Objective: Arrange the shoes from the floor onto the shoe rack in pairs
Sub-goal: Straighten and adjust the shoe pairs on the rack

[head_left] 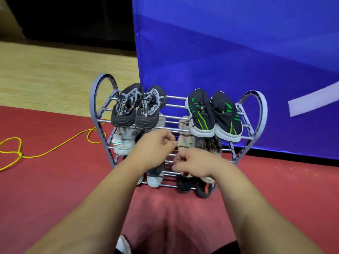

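- L hand (157, 143): fingers curled in, in front of shoe rack's (93, 107) mid shelf; can't tell if it pinches anything.
- R hand (195, 165): also curled, just right of and below L hand, partly over tan shoe (185, 142); grip unclear.
- Above L hand: black/grey pair (137, 107), top shelf.
- Above R hand: black/green pair (214, 114), same shelf.
- Left of L hand: white shoe (122, 143), mid shelf.
- Below hands: grey shoe (154, 180) and black shoes (185, 186), bottom shelf.
- Far left of L hand: yellow cord (55, 149) on floor.
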Action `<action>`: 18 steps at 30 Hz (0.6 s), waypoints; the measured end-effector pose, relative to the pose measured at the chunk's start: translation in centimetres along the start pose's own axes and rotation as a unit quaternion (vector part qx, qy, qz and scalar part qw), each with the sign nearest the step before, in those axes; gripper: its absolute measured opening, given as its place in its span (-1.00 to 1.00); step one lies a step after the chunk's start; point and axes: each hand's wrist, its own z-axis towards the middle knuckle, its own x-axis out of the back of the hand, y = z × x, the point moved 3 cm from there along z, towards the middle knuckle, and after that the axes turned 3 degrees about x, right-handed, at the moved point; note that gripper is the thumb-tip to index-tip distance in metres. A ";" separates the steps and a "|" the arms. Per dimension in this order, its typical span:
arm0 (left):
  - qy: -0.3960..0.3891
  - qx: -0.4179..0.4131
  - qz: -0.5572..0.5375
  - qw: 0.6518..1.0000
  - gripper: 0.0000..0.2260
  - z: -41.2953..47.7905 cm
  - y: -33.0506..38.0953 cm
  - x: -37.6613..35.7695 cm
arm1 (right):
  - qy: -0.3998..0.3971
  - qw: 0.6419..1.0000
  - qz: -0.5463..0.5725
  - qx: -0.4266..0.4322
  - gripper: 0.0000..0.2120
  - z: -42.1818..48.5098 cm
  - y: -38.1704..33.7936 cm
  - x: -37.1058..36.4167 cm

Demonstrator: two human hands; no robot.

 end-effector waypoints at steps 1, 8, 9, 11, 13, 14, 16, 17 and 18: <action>-0.051 -0.003 0.038 0.998 -0.88 0.1 0.2 -1.6 | -0.036 0.999 -0.026 -0.023 -0.77 -0.7 1.4 -0.3; -0.201 0.017 0.135 0.970 -0.76 2.0 1.0 -9.0 | 0.013 0.987 0.060 -0.148 -0.81 -3.3 11.0 0.6; -0.194 0.031 0.129 0.972 -0.77 2.6 0.8 -9.8 | 0.049 0.983 0.078 -0.160 -0.82 -3.5 12.2 1.0; -0.173 0.066 0.112 0.976 -0.76 3.7 0.4 -11.1 | 0.111 0.967 0.129 -0.190 -0.80 -3.7 14.6 1.5; -0.160 0.112 0.081 0.977 -0.66 4.8 -0.3 -12.6 | 0.150 0.944 0.188 -0.226 -0.71 -3.7 16.7 1.5; -0.156 0.137 0.068 0.976 -0.59 5.2 -0.8 -13.2 | 0.165 0.930 0.218 -0.244 -0.70 -3.5 17.7 1.3; -0.142 0.188 0.018 0.972 -0.42 6.1 -1.9 -14.4 | 0.190 0.900 0.283 -0.273 -0.73 -2.9 18.9 0.7; -0.128 0.218 -0.023 0.967 -0.38 6.4 -2.6 -14.8 | 0.199 0.886 0.310 -0.281 -0.76 -2.5 19.2 0.4; -0.109 0.244 -0.066 0.961 -0.38 6.7 -3.1 -15.1 | 0.208 0.876 0.332 -0.282 -0.80 -2.0 19.5 0.1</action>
